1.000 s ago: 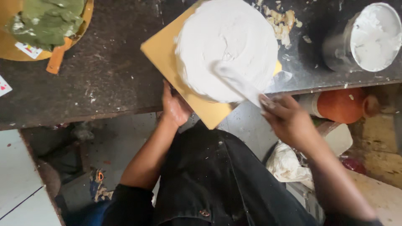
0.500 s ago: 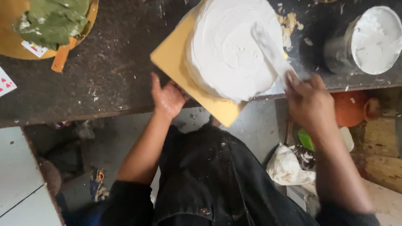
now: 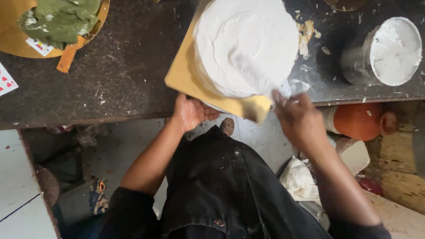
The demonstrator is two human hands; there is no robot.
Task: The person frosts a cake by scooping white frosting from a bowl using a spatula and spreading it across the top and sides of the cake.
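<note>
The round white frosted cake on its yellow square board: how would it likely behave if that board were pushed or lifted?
The round white frosted cake would probably smear at any touch, since its icing looks soft. The yellow square board overhangs the dark table edge, so it may tip if unsupported; the left hand sits beneath that corner. It likely feels heavy for its size.

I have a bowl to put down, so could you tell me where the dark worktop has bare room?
The widest bare patch of the dark worktop lies between the green-heaped yellow round board and the yellow square board under the white iced round cake. It is crowded between the cake and the steel tub of white cream, where crumbs lie.
</note>
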